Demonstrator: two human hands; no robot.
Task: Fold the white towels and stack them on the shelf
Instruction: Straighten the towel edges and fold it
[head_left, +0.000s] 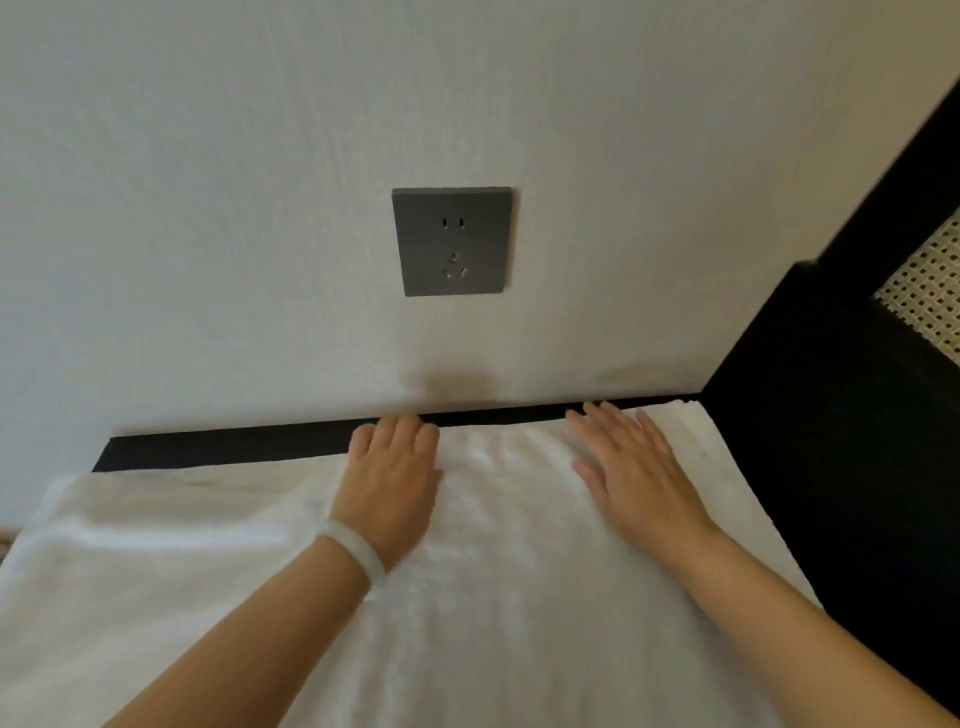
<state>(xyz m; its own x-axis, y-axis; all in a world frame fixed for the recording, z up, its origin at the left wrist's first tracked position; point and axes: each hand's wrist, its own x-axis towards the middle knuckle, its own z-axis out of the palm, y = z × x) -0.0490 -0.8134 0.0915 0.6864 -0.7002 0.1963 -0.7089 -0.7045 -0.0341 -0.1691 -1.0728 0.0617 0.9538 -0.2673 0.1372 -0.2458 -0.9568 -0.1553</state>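
Left hand (389, 478): fingers straight and close together, palm down, pressing flat on the white towel (493, 597) near its far edge. Fingertips reach the black surface (234, 447) strip behind the towel. Pale bangle (353, 556) on that wrist.

Right hand (634, 467): fingers straight, slightly spread, thumb out to the side, also flat on the towel. Hands apart, side by side.

Towel lies spread across the black surface, some wrinkles between the hands, right edge close to the black side panel (831, 467). Grey wall socket (453, 241) above on the white wall (208, 208). Woven cane panel (930, 291) at far right.
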